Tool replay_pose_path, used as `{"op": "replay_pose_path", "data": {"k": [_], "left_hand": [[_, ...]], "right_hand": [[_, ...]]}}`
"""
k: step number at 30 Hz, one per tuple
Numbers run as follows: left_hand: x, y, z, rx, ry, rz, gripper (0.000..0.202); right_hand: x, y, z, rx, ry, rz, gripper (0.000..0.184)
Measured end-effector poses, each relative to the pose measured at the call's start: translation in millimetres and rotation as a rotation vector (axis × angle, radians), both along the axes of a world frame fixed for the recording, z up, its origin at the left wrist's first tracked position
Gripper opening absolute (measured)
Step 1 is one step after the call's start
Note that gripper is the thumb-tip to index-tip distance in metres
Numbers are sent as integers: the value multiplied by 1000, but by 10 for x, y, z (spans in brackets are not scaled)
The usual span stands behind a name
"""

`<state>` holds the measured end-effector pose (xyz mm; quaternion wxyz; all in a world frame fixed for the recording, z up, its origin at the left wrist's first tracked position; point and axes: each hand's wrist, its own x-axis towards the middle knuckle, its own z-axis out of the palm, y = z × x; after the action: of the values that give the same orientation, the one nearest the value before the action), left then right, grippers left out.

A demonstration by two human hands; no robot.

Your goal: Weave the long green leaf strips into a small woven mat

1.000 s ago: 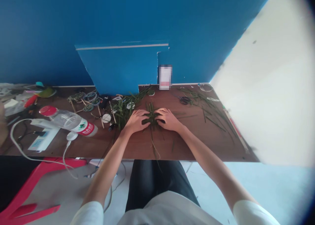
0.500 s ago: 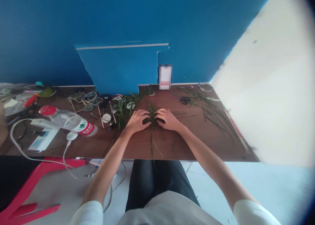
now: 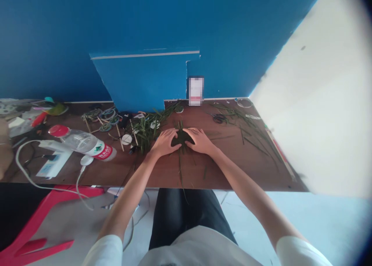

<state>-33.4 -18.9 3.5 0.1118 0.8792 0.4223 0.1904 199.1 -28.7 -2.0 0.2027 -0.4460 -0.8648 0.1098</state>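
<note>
A small woven piece of green leaf strips (image 3: 180, 136) lies on the brown table (image 3: 232, 161) in front of me. My left hand (image 3: 164, 141) and my right hand (image 3: 199, 140) rest on either side of it, fingers curled and pinching its strips. Loose strip ends stick out above the hands and trail down toward the table's front edge. A heap of loose green leaf strips (image 3: 145, 128) lies just left of my left hand.
A plastic water bottle (image 3: 83, 142) with a red cap lies at the left, beside a white power strip (image 3: 54, 161) and cable. Small rings and sticks (image 3: 106, 118) lie behind. Scissors (image 3: 217, 118) and more strips (image 3: 250, 132) are at the right. A blue board (image 3: 142, 80) leans against the wall.
My two hands have closed in a little on the woven piece, and its trailing strip ends have shifted at the table's front edge. The view has moved slightly.
</note>
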Motion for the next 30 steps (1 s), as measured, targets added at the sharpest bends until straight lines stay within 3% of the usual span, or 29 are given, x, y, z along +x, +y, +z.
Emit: {"op": "replay_pose_path", "data": {"k": [13,21,30], "left_hand": [[62,18,-39,-48,-46,54,36],[-14,21,-3,-16,-27,-10,25],[-40,8,39,29,22,-9,30]], "right_hand": [[-4,15,-27,6,1,4,56],[8,18,-14,-9,-8,4,55],[15,12,-1,-11,-14,10,54]]}}
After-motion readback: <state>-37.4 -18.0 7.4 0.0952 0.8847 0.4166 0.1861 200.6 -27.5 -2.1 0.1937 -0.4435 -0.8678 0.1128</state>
